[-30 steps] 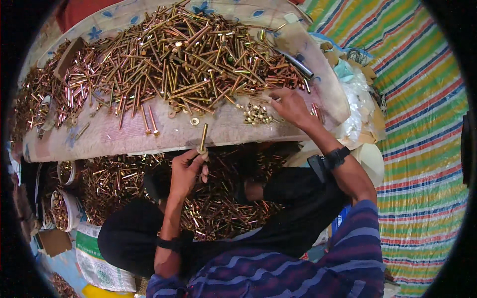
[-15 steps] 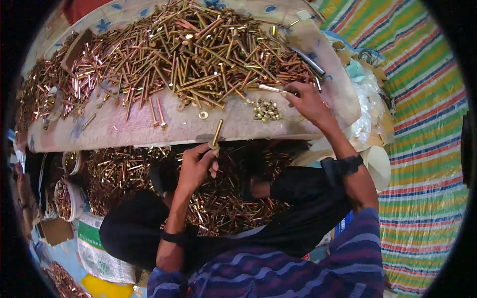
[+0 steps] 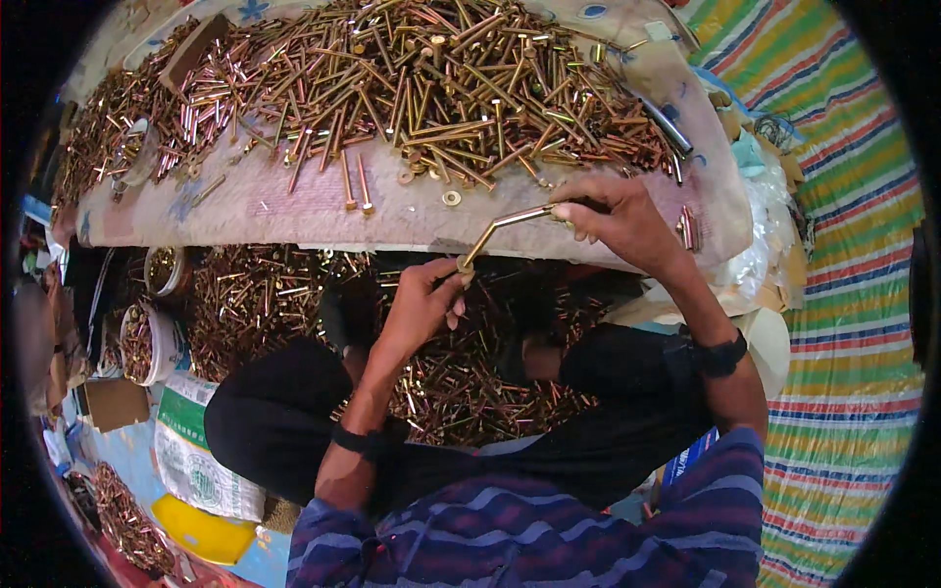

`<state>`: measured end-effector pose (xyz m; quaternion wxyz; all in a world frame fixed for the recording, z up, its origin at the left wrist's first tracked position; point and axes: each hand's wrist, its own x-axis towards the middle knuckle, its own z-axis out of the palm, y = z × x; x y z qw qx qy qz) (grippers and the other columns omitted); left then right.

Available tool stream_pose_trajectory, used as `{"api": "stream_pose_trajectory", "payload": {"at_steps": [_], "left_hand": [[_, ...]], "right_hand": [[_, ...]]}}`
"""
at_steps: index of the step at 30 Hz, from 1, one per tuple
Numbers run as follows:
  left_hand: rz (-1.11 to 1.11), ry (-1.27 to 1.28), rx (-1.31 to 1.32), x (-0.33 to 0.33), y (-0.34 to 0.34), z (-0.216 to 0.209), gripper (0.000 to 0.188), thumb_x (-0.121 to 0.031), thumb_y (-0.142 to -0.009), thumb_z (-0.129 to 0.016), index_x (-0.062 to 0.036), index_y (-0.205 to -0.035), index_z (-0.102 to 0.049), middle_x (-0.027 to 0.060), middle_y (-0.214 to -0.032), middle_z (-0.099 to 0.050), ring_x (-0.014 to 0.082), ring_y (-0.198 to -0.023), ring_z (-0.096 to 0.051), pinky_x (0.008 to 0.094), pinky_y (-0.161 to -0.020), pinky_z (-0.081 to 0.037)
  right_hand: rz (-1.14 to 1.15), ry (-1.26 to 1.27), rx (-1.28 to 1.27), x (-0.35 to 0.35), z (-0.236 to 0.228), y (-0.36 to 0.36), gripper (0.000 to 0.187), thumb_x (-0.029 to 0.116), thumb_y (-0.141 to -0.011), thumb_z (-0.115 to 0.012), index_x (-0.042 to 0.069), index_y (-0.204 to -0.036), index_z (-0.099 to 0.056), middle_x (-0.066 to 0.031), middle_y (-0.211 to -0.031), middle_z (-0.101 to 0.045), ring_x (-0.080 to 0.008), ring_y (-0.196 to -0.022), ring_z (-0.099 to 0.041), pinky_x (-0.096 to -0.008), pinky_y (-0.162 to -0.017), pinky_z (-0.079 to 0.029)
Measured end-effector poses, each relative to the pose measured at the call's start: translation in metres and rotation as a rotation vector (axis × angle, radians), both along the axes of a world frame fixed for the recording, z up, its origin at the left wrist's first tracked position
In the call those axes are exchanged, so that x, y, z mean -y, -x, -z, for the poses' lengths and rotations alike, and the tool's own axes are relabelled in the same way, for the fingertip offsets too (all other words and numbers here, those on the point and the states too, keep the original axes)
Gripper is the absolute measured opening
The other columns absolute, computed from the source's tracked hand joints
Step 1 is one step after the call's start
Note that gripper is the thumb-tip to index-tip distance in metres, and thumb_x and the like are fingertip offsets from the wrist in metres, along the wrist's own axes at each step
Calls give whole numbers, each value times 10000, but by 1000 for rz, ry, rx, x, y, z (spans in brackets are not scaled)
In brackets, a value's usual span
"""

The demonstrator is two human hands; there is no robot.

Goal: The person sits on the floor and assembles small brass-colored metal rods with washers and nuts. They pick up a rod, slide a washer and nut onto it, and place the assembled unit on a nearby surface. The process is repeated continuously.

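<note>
My left hand (image 3: 423, 306) is closed at the near edge of the padded table, pinching a brass-coloured bolt (image 3: 477, 247) by its lower end. A round washer (image 3: 465, 264) sits around the bolt there, by my fingertips. The bolt slants up to the right. From the other side, my right hand (image 3: 622, 223) is closed on a slim, shiny metal sleeve (image 3: 524, 216), held nearly level. The sleeve's left end meets the bolt's upper tip at an angle; whether it is over the tip I cannot tell. A loose washer (image 3: 451, 198) lies on the cloth just beyond.
A large heap of bolts (image 3: 421, 88) covers the back of the cloth-covered table (image 3: 294, 220). At the heap's right lies a dark metal tube (image 3: 663, 123). More bolts (image 3: 470, 392) are piled below, between my legs. Buckets of parts (image 3: 149, 343) stand at the left.
My right hand has brought the sleeve left and down to the bolt's tip. My left hand still holds the bolt, now tilted further right. The whole view has shifted slightly.
</note>
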<state>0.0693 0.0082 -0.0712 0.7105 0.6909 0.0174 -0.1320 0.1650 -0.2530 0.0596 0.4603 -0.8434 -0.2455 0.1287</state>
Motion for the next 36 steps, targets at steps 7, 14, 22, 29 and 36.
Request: {"api": "stream_pose_trajectory", "payload": {"at_steps": [7,14,22,29,36], "left_hand": [[17,-252,232,-8,1,3,156,-49,-985,-579,61,-1049,-669,78,-747,-614,135,-565,-576,305,-505,-470],[104,-167,160,6,8,-19,299,-45,-960,-613,61,-1239,-634,122,-835,-657,145,-637,-632,298,-530,-487],[86,-192,69,13,6,-17,333,-71,-950,-661,49,-1260,-641,107,-737,-696,138,-560,-629,294,-530,-518],[64,-55,-6,7,3,-1,234,-56,-992,-581,49,-1182,-667,89,-731,-683,111,-541,-607,275,-500,-495],[63,24,-60,3,2,0,221,-78,-999,-595,49,-1166,-664,62,-709,-658,103,-530,-589,263,-478,-480]], "right_hand": [[-17,156,-46,4,-6,-1,208,190,-941,-698,4,-1021,-740,-30,-749,-650,-97,-647,-597,-283,-620,-505],[-101,267,-159,-7,6,8,367,324,-981,-644,-16,-859,-714,-86,-634,-637,-159,-551,-583,-345,-552,-476],[-205,315,-87,-26,28,14,439,353,-1009,-619,-34,-811,-680,-100,-646,-650,-147,-600,-621,-346,-580,-492],[108,434,365,-8,49,-41,428,394,-922,-646,-20,-819,-676,-256,-755,-647,-435,-729,-656,-521,-663,-499],[92,721,446,-4,75,-62,312,328,-893,-669,19,-925,-697,-241,-822,-670,-431,-820,-662,-544,-716,-496]]}}
